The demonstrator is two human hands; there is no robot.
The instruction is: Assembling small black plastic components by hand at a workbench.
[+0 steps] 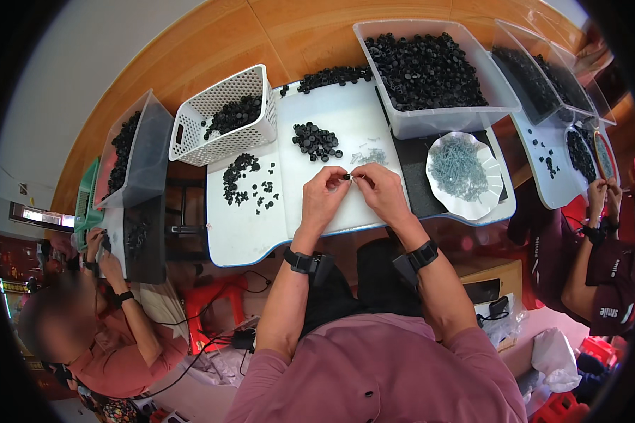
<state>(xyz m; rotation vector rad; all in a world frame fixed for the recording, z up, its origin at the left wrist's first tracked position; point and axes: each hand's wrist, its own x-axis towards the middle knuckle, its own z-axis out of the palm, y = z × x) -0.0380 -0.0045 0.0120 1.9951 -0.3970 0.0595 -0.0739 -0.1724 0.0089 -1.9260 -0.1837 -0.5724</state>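
Above the white table my left hand (323, 196) pinches a small black round plastic part (346, 177). My right hand (384, 194) is closed at the fingertips right beside it, on a thin metal piece that looks like a screw; the fingers mostly hide it. Just beyond my hands lie a heap of black round parts (316, 141) and a few loose screws (374, 156). To the left, small black pieces (240, 176) are scattered. A scalloped white plate (491, 201) heaped with grey screws (458, 168) rests to the right.
A white perforated basket (222, 146) and a large clear bin (444, 121), both with black parts, stand at the back. Another clear bin (137, 162) is at the left. Co-workers' hands (100, 257) are at work left, and others (604, 194) right. A red stool (215, 307) stands below.
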